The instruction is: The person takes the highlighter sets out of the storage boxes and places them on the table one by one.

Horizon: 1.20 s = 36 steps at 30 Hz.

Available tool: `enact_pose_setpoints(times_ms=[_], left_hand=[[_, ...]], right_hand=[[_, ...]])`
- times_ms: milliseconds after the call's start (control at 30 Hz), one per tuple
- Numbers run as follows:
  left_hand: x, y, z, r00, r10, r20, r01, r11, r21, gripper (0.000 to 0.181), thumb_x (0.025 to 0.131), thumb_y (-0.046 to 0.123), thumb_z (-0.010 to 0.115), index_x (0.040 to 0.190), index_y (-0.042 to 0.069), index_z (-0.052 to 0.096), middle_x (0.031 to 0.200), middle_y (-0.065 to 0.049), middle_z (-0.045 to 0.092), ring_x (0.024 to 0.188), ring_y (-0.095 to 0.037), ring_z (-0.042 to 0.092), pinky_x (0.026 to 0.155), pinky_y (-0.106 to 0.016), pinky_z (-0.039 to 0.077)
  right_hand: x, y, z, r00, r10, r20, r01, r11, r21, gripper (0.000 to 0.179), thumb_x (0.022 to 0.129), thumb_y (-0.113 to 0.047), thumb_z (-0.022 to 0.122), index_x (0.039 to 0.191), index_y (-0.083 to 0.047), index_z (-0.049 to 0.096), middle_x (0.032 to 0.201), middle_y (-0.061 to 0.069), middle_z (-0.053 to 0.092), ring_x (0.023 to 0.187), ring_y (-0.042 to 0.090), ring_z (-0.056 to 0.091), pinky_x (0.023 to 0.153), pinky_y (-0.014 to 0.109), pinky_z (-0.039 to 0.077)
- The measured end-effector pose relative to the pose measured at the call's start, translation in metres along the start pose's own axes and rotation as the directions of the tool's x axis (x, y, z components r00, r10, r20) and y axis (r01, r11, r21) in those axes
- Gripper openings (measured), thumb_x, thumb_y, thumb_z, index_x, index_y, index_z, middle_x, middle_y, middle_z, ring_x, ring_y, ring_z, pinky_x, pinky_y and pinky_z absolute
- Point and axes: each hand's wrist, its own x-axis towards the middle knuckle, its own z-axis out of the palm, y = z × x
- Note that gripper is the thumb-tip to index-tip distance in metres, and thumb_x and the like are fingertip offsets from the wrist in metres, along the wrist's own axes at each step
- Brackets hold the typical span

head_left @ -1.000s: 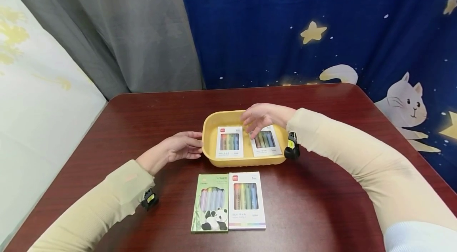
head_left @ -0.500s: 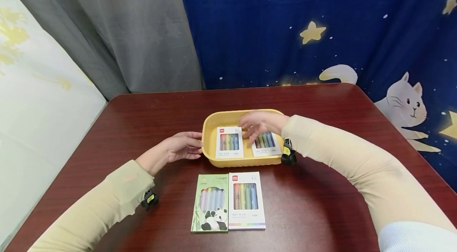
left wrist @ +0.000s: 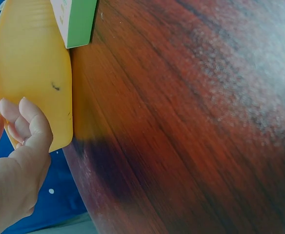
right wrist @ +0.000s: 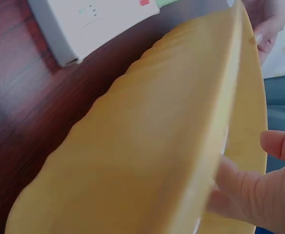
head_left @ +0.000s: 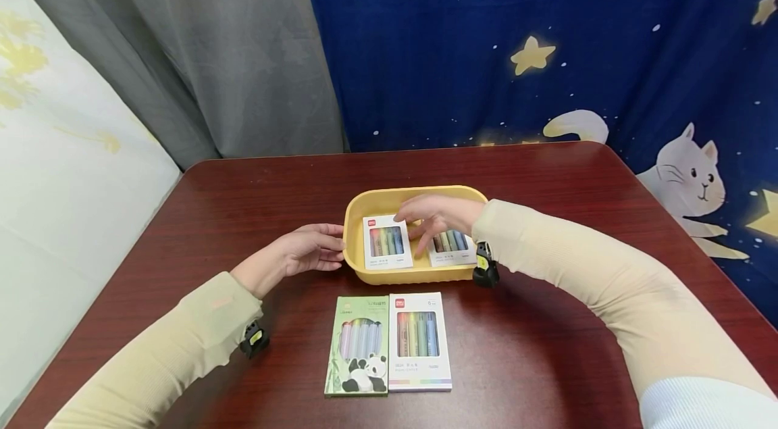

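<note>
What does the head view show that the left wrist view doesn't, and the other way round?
Head view only: inside the yellow basket, the left white pen box and the right white pen box; also the panda picture on the green box.

Left wrist view only: a small dark mark on the basket's outer wall.

Both: the basket, the left hand at its end, the green box (just a corner in the wrist view), the table and the blue curtain.
</note>
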Motion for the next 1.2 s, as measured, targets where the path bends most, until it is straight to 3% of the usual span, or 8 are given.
enact_pose_setpoints(times_ms=[200,433,767,1200], left_hand=[[0.000,0.000,0.000,1.000,-0.006,-0.006,0.006,1.000,-0.004,0.048,0.091,-0.001,0.045,0.136,-0.004,0.026,0.079,-0.003,0.059,0.069,-0.011,0.059,0.067,-0.026,0.053],[-0.001,0.000,0.001,1.000,-0.006,-0.006,0.006,1.000,-0.003,0.049,0.091,-0.001,0.045,0.136,-0.004,0.025,0.080,-0.003,0.059,0.069,-0.011,0.059,0.067,-0.026,0.053],[-0.001,-0.001,0.001,1.000,-0.008,-0.009,0.008,1.000,-0.001,0.049,0.091,-0.001,0.045,0.136,-0.005,0.025,0.079,-0.003,0.060,0.068,-0.010,0.059,0.067,-0.026,0.053],[0.000,-0.001,0.000,1.000,-0.004,0.001,0.004,1.000,0.005,0.048,0.091,-0.001,0.044,0.136,-0.005,0.026,0.080,-0.003,0.060,0.069,-0.010,0.059,0.068,-0.026,0.053]], right_hand=[[0.000,-0.002,0.010,0.999,0.021,-0.034,-0.020,1.000,0.007,0.065,0.092,-0.012,0.049,0.146,-0.015,0.013,0.152,0.012,0.007,0.135,0.039,0.019,0.090,0.072,0.026],[0.000,-0.004,0.016,0.997,0.008,-0.073,-0.007,1.000,0.024,0.067,0.089,-0.012,0.051,0.146,-0.018,0.017,0.152,0.008,0.011,0.137,0.038,0.012,0.095,0.072,0.017],[-0.003,-0.001,0.011,0.998,-0.047,-0.050,0.048,0.998,0.032,0.066,0.090,-0.005,0.045,0.146,-0.024,0.015,0.153,0.010,0.006,0.133,0.044,0.020,0.091,0.071,0.027],[-0.007,-0.002,0.006,0.995,-0.045,-0.088,0.051,0.996,0.068,0.061,0.091,-0.005,0.045,0.145,-0.022,0.021,0.149,0.012,0.017,0.128,0.040,0.031,0.086,0.062,0.041]])
